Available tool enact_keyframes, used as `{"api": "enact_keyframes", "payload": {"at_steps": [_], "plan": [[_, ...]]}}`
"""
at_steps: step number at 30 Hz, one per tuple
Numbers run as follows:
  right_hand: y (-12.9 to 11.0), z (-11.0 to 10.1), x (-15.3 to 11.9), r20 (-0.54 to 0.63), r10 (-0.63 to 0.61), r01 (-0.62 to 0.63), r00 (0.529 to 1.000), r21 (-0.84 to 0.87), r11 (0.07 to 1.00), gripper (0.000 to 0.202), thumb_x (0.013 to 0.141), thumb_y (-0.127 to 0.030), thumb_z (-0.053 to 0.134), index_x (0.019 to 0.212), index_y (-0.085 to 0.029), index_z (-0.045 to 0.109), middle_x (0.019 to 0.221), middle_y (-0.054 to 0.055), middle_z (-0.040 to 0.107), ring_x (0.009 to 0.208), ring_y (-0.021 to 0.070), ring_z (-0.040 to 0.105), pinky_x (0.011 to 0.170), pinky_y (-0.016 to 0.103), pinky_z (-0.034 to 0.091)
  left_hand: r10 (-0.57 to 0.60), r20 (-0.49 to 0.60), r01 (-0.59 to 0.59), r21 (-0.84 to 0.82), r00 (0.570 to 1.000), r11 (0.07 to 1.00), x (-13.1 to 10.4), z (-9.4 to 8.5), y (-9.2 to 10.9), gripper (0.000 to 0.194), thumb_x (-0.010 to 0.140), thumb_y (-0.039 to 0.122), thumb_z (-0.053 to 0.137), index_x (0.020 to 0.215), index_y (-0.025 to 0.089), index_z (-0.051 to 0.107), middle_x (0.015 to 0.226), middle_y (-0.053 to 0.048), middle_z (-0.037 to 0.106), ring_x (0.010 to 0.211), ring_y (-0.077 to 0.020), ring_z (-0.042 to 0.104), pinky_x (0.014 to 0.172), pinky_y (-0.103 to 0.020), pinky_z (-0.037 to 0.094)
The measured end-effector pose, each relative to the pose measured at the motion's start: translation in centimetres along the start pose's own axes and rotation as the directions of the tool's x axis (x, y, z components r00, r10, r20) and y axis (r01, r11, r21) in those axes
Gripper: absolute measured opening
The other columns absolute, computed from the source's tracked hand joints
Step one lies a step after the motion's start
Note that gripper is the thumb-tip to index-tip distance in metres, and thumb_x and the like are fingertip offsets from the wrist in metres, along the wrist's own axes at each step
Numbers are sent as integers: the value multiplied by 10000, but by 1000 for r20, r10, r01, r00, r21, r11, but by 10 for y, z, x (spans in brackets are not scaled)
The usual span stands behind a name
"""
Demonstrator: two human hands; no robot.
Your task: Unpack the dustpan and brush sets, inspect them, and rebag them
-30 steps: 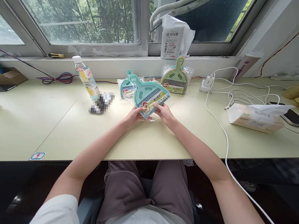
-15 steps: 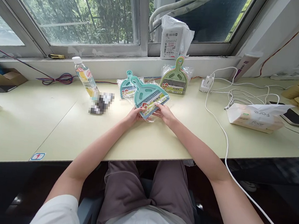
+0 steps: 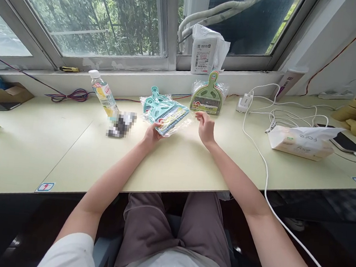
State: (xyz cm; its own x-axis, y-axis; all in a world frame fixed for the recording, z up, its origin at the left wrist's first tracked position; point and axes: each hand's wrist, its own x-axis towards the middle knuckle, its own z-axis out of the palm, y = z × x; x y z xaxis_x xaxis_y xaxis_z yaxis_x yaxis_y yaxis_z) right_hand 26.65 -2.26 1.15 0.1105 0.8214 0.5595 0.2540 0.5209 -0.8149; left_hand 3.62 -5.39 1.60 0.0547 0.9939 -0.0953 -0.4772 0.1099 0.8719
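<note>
My left hand [image 3: 152,134] is closed on the lower left edge of a turquoise mini dustpan and brush set [image 3: 170,117] in clear plastic wrap, tilted over the table. My right hand [image 3: 206,128] is off to its right, fingers curled together beside the edge of the wrap; whether they pinch the film I cannot make out. Right behind the held set, partly hidden by it, lies another turquoise dustpan set [image 3: 154,94]. Against the window ledge stands a green wrapped dustpan set [image 3: 209,98], with more coloured rims showing behind it.
A drink bottle [image 3: 103,95] stands left, beside a blurred-out item [image 3: 121,124]. A wrapped white box [image 3: 203,56] is on the sill. Rightward are a charger plug [image 3: 245,101], a tissue pack [image 3: 299,143] and a phone [image 3: 349,140]. A white cable [image 3: 262,156] runs over the table's front edge.
My right hand has let go of the dustpan set's lower edge and moved right and up. The set has shifted left and tipped flatter, still in my left hand.
</note>
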Motion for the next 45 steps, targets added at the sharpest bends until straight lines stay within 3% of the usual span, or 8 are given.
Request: {"api": "enact_keyframes", "payload": {"at_steps": [3, 7, 14, 19, 27, 34, 41, 45], "plan": [[0, 0, -1, 90, -169, 187, 982, -265, 946, 371, 910, -131, 415, 1205, -250, 606, 1365, 82, 557, 1340, 230, 452, 1165, 475, 278, 13, 12, -13, -8, 1000, 1000, -2, 1, 3, 508, 708, 168, 515, 1214, 124, 509, 940, -80, 720, 743, -206, 706, 461, -238, 536], [6, -2, 1, 210, -215, 280, 954, -362, 889, 434, 917, -167, 463, 1330, -280, 532, 1393, 64, 551, 1329, 253, 449, 1186, 536, 144, -12, -4, 12, 0, 1000, 1000, -3, 1, 0, 503, 707, 169, 521, 1208, 122, 512, 855, -60, 708, 629, -178, 677, 413, -232, 512], [12, -9, 5, 139, -196, 233, 971, -356, 905, 240, 946, -336, 516, 1052, -300, 728, 1142, 40, 705, 1117, 261, 564, 1070, 454, 339, -87, 6, 87, 24, 996, 996, 3, -3, -5, 512, 725, 183, 528, 1234, 135, 500, 832, -71, 708, 621, -199, 673, 492, -313, 579], [7, -8, 4, 111, -236, 260, 965, -366, 893, 268, 959, -364, 485, 1026, -303, 738, 1272, 27, 641, 1185, 262, 527, 1050, 448, 348, -87, 48, 85, 42, 995, 996, 5, -7, -4, 457, 752, 194, 524, 1203, 127, 505, 795, -81, 710, 540, -182, 650, 395, -267, 528], [10, -3, 0, 95, -224, 243, 970, -391, 888, 343, 990, -374, 403, 889, -232, 698, 1142, 70, 670, 1107, 245, 575, 988, 401, 390, -187, 237, 153, 154, 953, 976, 4, -9, -4, 538, 716, 209, 497, 1243, 100, 493, 879, -143, 744, 391, -147, 597, 305, -210, 424], [16, -2, 1, 92, -178, 197, 980, -271, 942, 320, 966, -399, 445, 940, -230, 716, 1127, 85, 633, 1075, 241, 597, 974, 385, 438, -201, 276, 150, 194, 940, 970, 1, -7, -3, 608, 701, 188, 495, 1301, 93, 474, 941, -159, 746, 430, -159, 624, 378, -237, 497], [21, -2, 4, 145, -102, 129, 984, -194, 972, 247, 925, -342, 514, 991, -253, 735, 1137, 75, 604, 1057, 231, 597, 958, 384, 482, -228, 288, 158, 246, 930, 956, -1, -6, 0, 669, 711, 176, 473, 1368, 52, 434, 1009, -198, 733, 447, -171, 636, 356, -228, 455], [25, 0, 6, 193, -70, 99, 979, -144, 985, 308, 892, -281, 540, 1172, -262, 666, 1245, 84, 572, 1106, 228, 566, 923, 362, 504, -223, 315, 147, 246, 923, 958, -2, -5, 0, 628, 715, 161, 473, 1334, 54, 469, 963, -186, 742, 443, -173, 632, 372, -235, 481]]}}
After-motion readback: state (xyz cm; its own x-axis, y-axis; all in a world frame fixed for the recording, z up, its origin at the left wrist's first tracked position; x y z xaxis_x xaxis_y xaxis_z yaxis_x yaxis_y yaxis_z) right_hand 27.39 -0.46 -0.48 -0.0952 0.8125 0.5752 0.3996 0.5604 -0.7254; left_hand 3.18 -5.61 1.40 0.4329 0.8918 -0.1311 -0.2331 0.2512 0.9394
